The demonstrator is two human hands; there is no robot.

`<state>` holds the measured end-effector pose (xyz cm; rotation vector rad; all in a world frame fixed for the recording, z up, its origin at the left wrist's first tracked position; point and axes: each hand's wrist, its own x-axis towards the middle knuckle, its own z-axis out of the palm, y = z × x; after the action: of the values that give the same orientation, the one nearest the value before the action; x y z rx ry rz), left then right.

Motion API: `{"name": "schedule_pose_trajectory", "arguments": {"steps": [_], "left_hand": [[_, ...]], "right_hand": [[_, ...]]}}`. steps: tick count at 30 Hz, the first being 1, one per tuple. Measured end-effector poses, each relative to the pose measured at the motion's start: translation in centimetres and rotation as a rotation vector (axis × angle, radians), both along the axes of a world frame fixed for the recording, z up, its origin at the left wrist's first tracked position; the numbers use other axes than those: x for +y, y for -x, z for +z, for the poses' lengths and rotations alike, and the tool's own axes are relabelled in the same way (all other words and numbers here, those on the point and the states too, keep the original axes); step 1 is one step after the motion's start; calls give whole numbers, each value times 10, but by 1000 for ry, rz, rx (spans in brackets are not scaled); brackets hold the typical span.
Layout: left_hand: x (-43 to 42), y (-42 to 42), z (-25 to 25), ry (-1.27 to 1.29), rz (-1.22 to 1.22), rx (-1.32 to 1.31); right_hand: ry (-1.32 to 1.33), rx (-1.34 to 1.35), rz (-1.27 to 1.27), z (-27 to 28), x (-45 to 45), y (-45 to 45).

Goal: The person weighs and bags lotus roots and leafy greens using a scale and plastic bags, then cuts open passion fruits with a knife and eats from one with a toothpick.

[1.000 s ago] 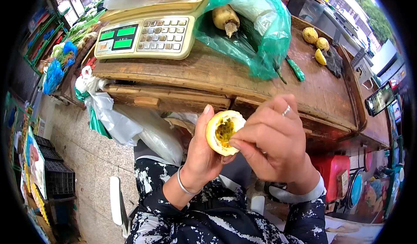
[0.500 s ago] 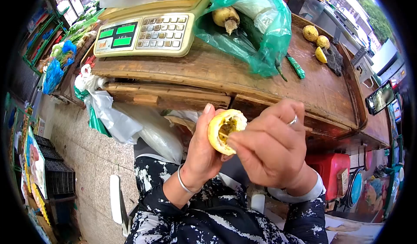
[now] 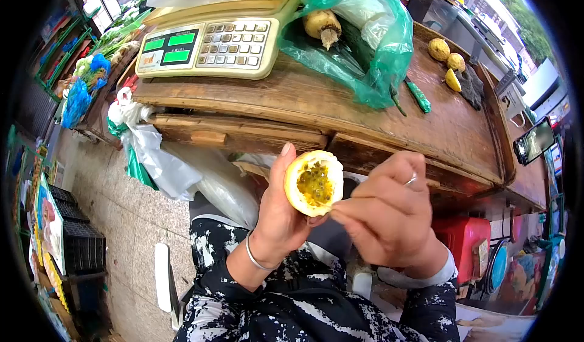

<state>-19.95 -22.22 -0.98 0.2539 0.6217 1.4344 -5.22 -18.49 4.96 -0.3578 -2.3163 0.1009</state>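
Observation:
My left hand (image 3: 281,220) is closed round a yellow fruit (image 3: 292,187) that is cut open, its pale rim and dark seedy pulp (image 3: 316,185) facing me. Beside the fruit's lower right rim, the thumb and fingers of my right hand (image 3: 386,211) are pinched together, with a ring on one finger. Whatever sits in that pinch is too small to make out. Both hands are in front of the wooden table's edge, above my lap.
On the wooden table (image 3: 243,95) are a scale (image 3: 237,45), a green plastic bag (image 3: 389,56) with a root vegetable (image 3: 321,27), a green-wrapped object (image 3: 418,95), yellow fruits (image 3: 438,49) and a dark cloth (image 3: 471,87). A phone (image 3: 535,140) is at the right, plastic bags (image 3: 152,150) hang left.
The cut fruit has turned so its opening faces me more fully. My right fingertips have moved from inside the opening down to its lower right rim. The view has shifted slightly.

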Motion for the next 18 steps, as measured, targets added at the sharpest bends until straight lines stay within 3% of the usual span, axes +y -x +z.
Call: {"name": "schedule_pose_trajectory", "arguments": {"steps": [2,9,14,17,18], "left_hand": [[-2,4,-1,-8,-97,-51],[-3,3,0,-36,-97,-35],[-7,6,4,-67,-98,-9],[-13,-1,24,9,-46,-14],[-17,4,16,-140,-104,-89]], "right_hand": [[68,58,-26,7,4,-7],[276,202,4,-6,28,1],[322,96,65,3,21,-8],[314,261,46,8,17,-8],[279,258,63,14,15,-8]]}}
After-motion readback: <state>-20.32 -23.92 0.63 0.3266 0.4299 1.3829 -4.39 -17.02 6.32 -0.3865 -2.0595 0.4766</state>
